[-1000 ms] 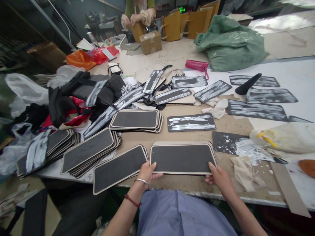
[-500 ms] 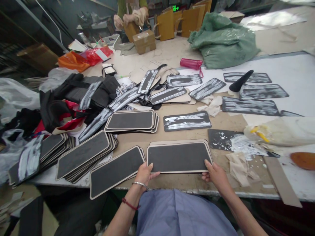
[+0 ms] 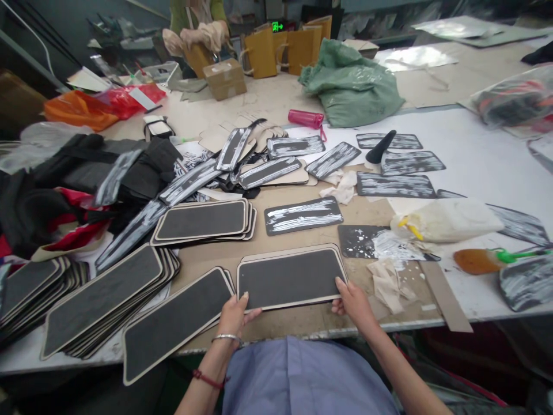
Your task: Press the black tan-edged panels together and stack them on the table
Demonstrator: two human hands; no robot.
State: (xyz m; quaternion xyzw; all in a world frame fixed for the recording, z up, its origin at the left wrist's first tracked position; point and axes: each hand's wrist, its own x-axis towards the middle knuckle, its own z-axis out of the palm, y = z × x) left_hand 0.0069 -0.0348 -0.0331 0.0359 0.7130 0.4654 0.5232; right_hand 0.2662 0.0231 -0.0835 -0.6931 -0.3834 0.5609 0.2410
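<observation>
A dark rectangular panel with a beige rim (image 3: 289, 278) lies on top of another at the front of the table. My left hand (image 3: 235, 314) grips its lower left corner, thumb on top. My right hand (image 3: 351, 300) pinches its lower right edge, with the fingers curled underneath. Just left of my left hand, a tilted panel (image 3: 173, 320) sticks out over the table edge. Behind it lies a fanned stack of similar panels (image 3: 103, 300), and a smaller stack (image 3: 201, 222) sits farther back. A dark piece with white smears (image 3: 303, 215) lies behind the held panel.
Several white-smeared pieces (image 3: 396, 185) lie across the table. At right are a plastic bottle (image 3: 449, 220), a brush (image 3: 479, 260) and a crumpled cloth (image 3: 389, 282). Black bags (image 3: 142, 167) crowd the left. Farther back are a green sack (image 3: 352, 86), a carton (image 3: 224, 79) and a person's hands (image 3: 196, 39).
The view has turned to the right, so the scene shifts left and the brush with its green handle shows. Both hands keep their grip on the panel.
</observation>
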